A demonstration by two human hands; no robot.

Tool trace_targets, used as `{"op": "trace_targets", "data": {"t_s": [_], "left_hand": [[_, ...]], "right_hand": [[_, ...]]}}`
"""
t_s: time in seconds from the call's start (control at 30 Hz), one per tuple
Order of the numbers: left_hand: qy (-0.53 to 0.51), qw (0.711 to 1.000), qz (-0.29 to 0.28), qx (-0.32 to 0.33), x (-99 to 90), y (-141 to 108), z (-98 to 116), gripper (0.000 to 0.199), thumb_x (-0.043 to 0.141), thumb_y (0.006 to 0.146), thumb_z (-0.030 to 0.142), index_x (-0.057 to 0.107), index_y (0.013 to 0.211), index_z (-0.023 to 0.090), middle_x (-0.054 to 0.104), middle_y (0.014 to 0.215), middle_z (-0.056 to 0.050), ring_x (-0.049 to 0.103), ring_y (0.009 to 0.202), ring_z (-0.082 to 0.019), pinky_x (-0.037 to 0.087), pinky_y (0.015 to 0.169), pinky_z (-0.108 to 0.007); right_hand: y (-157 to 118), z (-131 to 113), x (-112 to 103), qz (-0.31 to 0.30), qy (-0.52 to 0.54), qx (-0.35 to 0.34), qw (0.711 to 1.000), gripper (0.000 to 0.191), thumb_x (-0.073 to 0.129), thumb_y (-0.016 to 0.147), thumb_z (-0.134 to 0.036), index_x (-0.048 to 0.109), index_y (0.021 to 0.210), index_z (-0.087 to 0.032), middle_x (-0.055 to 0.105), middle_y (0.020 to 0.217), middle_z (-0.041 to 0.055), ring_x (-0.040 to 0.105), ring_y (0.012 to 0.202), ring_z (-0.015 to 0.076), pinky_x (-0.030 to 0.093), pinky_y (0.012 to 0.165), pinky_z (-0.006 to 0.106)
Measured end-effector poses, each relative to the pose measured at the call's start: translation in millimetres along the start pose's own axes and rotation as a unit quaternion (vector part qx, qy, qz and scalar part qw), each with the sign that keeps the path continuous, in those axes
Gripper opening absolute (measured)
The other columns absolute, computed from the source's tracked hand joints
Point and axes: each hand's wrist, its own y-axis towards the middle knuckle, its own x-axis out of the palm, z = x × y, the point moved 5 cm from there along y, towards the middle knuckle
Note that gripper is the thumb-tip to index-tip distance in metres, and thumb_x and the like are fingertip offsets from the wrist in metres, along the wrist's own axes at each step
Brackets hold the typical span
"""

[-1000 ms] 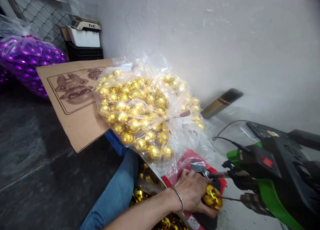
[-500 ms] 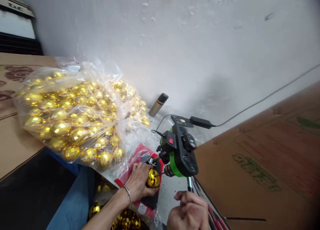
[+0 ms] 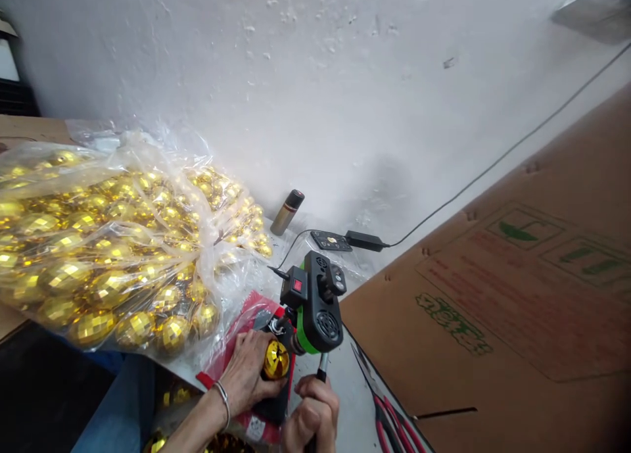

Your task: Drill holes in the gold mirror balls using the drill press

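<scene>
My left hand [image 3: 249, 369], with a metal bangle at the wrist, grips a shiny gold mirror-faceted ball [image 3: 275, 360] from the side. Under the ball lies the dark base [image 3: 271, 410] of a small bench drill press [image 3: 320, 308], wrapped partly in red and clear plastic. The drill's black and green head stands right above the ball, its chuck [image 3: 297, 343] close to it; the bit's tip is hard to make out. Around the drill's lever handle [image 3: 323, 367] the fingers of my right hand [image 3: 313, 413] are closed.
A large clear bag [image 3: 123, 242] of gold balls fills the left. Behind the drill stand a spray can [image 3: 287, 212], a dark flat panel [image 3: 331, 241] and a power adapter [image 3: 365, 240] with its cord. Red-handled pliers [image 3: 394, 420] lie at right beside a big carton [image 3: 493, 288].
My view has turned to the right. My right hand has closed on the lever handle, and the drill head has come down nearer the gold ball. My left hand still holds the ball.
</scene>
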Motion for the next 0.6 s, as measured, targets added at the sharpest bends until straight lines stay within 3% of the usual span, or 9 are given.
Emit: {"op": "trace_targets", "data": {"t_s": [0.1, 0.17, 0.23, 0.33, 0.43, 0.5, 0.53, 0.6], "left_hand": [[0.004, 1.0, 0.013, 0.008, -0.4, 0, -2, 0.052, 0.082, 0.07, 0.025, 0.066, 0.119, 0.022, 0.073, 0.114, -0.01, 0.066, 0.11, -0.037, 0.051, 0.1, -0.054], [0.008, 0.999, 0.022, 0.021, -1.1, 1, -4, 0.051, 0.082, 0.071, 0.025, 0.066, 0.119, 0.023, 0.074, 0.114, -0.009, 0.067, 0.109, -0.037, 0.052, 0.099, -0.053], [0.01, 0.999, 0.027, 0.034, -3.2, 1, -4, 0.052, 0.083, 0.071, 0.026, 0.066, 0.12, 0.024, 0.074, 0.114, -0.009, 0.068, 0.109, -0.036, 0.053, 0.099, -0.054], [-0.002, 0.998, 0.029, 0.053, -10.8, -8, -4, 0.055, 0.085, 0.072, 0.028, 0.065, 0.123, 0.024, 0.075, 0.119, -0.01, 0.069, 0.112, -0.037, 0.055, 0.102, -0.055], [-0.031, 0.997, 0.03, 0.064, -22.7, -39, -7, 0.059, 0.085, 0.077, 0.034, 0.063, 0.131, 0.025, 0.075, 0.126, -0.01, 0.071, 0.116, -0.035, 0.058, 0.105, -0.052], [-0.05, 0.997, 0.003, 0.06, -26.1, -71, -14, 0.065, 0.087, 0.077, 0.038, 0.061, 0.136, 0.027, 0.075, 0.128, -0.008, 0.073, 0.115, -0.032, 0.06, 0.104, -0.047], [-0.055, 0.997, -0.019, 0.052, -25.0, -89, -21, 0.069, 0.09, 0.076, 0.04, 0.061, 0.137, 0.029, 0.076, 0.128, -0.007, 0.074, 0.114, -0.032, 0.061, 0.103, -0.044], [-0.051, 0.997, -0.059, 0.019, -18.2, -126, -41, 0.073, 0.094, 0.072, 0.039, 0.063, 0.138, 0.032, 0.077, 0.129, -0.005, 0.075, 0.116, -0.032, 0.063, 0.102, -0.041]], "right_hand": [[34, -16, -7, -0.017, -0.032, 0.055, 0.998, 0.038, 0.043, 0.106, -0.018, 0.044, 0.069, -0.022, 0.05, 0.07, -0.0033, 0.048, 0.058, 0.0102, 0.04, 0.061, 0.028], [65, -23, -11, -0.06, -0.005, 0.101, 0.993, 0.033, 0.048, 0.105, -0.017, 0.054, 0.073, -0.021, 0.048, 0.066, -0.0041, 0.041, 0.051, 0.0088, 0.031, 0.049, 0.026], [93, -31, -13, -0.101, 0.043, 0.101, 0.989, 0.038, 0.05, 0.106, -0.02, 0.052, 0.068, -0.021, 0.048, 0.063, -0.0036, 0.049, 0.056, 0.0104, 0.037, 0.052, 0.025], [113, -29, -15, -0.1, 0.038, 0.138, 0.985, 0.044, 0.052, 0.107, -0.027, 0.049, 0.064, -0.021, 0.047, 0.061, -0.004, 0.048, 0.056, 0.0095, 0.037, 0.053, 0.023], [110, -23, -15, -0.104, 0.033, 0.147, 0.983, 0.037, 0.055, 0.106, -0.032, 0.058, 0.071, -0.02, 0.058, 0.069, -0.0022, 0.053, 0.059, 0.0093, 0.042, 0.055, 0.021], [99, -18, -20, -0.099, 0.033, 0.149, 0.983, 0.017, 0.066, 0.1, -0.034, 0.068, 0.091, -0.02, 0.07, 0.09, 0.0028, 0.062, 0.067, 0.0104, 0.049, 0.06, 0.021], [91, -15, -25, -0.093, 0.033, 0.155, 0.983, 0.017, 0.072, 0.096, -0.034, 0.07, 0.106, -0.021, 0.072, 0.106, 0.0066, 0.066, 0.072, 0.0114, 0.053, 0.062, 0.022], [67, -12, -40, -0.083, 0.036, 0.166, 0.982, 0.047, 0.08, 0.09, -0.031, 0.064, 0.133, -0.023, 0.068, 0.13, 0.0128, 0.072, 0.079, 0.0132, 0.057, 0.064, 0.023]]}}
